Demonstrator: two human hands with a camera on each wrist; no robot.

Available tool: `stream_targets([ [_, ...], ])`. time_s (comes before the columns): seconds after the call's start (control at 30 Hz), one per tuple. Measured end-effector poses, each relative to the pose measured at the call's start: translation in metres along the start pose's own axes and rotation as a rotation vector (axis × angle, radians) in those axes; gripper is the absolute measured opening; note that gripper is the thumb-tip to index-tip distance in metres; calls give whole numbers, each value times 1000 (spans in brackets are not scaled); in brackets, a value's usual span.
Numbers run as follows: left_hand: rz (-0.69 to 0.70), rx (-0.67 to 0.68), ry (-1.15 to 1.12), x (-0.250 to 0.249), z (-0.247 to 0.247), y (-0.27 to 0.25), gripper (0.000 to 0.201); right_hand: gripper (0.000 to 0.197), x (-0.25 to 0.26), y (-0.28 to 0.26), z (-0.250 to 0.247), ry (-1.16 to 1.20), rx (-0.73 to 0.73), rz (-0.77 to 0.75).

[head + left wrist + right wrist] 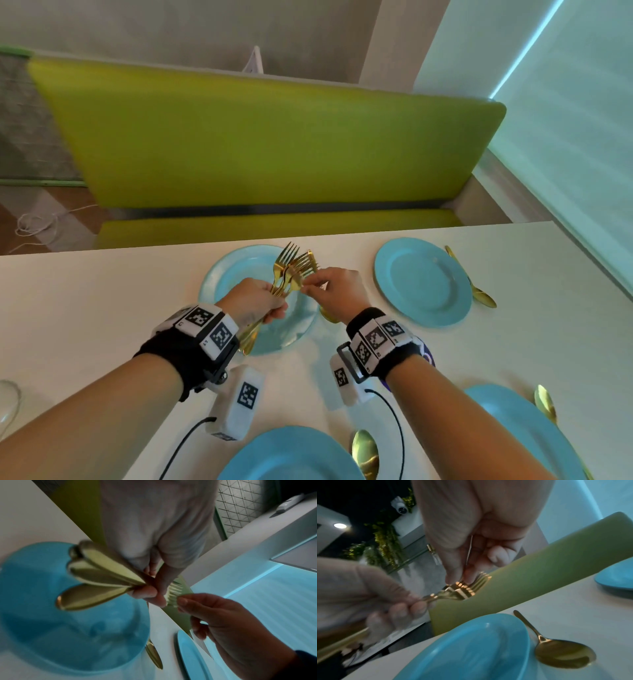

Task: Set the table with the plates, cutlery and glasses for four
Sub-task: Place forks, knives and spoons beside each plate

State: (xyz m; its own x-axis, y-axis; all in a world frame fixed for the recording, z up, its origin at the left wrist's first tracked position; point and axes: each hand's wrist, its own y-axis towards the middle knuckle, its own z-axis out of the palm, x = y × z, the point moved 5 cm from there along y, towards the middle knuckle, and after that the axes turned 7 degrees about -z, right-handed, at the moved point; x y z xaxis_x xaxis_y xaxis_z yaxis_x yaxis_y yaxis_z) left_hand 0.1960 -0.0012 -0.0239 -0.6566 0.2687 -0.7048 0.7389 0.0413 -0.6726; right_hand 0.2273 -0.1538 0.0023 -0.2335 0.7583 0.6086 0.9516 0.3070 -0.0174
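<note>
Forks [291, 270], a gold bunch of them, stand fanned above the far-left blue plate [219, 284] on the white table [102, 291], their handles gripped in the left hand [253, 301]. Right hand [337, 287] pinches one fork's tines (the rightmost, I judge). Draw it straight out along its handle, left grip slackened slightly, so neighbours stay put.

Gold forks [467, 588] pinched by the right hand [476, 534], blue plate [471, 649] and spoon [556, 650] just below it
</note>
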Motion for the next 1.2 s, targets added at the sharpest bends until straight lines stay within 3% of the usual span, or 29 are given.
stream_targets([
  [0.2,16,70,97,-6,24,-11,12,21,7,-15,11,-200,182,-162],
  [0.4,18,113,147,-9,34,-10,12,23,5,-20,3,-281,341,-201],
  [0.57,-3,157,111,-12,38,-6,25,21,-1,-13,0,-358,448,-199],
  [0.63,14,90,117,-12,32,1,27,19,-16,-4,-8,-358,432,-140],
  [0.77,18,-94,-9,-10,6,15,25,15,-73,12,-38,-235,208,158],
  [0.87,14,-114,-72,-8,-5,22,25,15,-109,15,-40,-178,90,355],
  [1.03,6,-93,-108,-9,-6,25,14,27,-132,19,-21,-181,101,555],
  [1.2,-14,-81,-124,-6,-2,29,11,29,-134,26,-14,-297,120,614],
])
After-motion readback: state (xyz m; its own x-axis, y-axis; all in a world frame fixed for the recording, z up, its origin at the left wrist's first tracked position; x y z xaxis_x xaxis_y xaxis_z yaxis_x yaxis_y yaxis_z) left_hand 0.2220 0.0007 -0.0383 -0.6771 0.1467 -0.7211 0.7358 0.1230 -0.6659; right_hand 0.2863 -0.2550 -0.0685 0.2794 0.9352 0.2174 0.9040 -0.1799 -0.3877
